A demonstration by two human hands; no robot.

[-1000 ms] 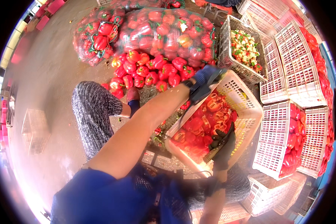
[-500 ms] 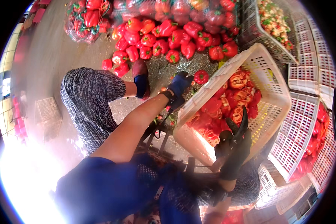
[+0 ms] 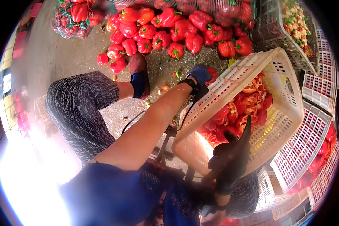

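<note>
My left hand (image 3: 199, 74), in a blue glove, reaches past the far left side of a white plastic crate (image 3: 235, 88). Its fingers close around a red bell pepper (image 3: 212, 76), partly hidden behind the hand. My right hand (image 3: 231, 158), black-gloved, hovers over the crate's near side. One long finger points away while the others curl; a blurred pinkish-brown bit shows beside them, and what they hold is hidden. Inside the tilted crate lie cut red bell pepper pieces (image 3: 248, 109), some showing pale ribs.
Whole red bell peppers (image 3: 162, 39) are heaped on the floor ahead, before full mesh sacks (image 3: 73, 20). A crate of pepper scraps (image 3: 295, 24) stands far right. More white crates (image 3: 301, 147) line the right. A metal frame (image 3: 164, 145) and cable sit by my left forearm.
My left hand has moved right to the lone pepper on the floor, and its fingers have closed on it. The right hand stays over the crate with little change. The view has shifted slightly.
</note>
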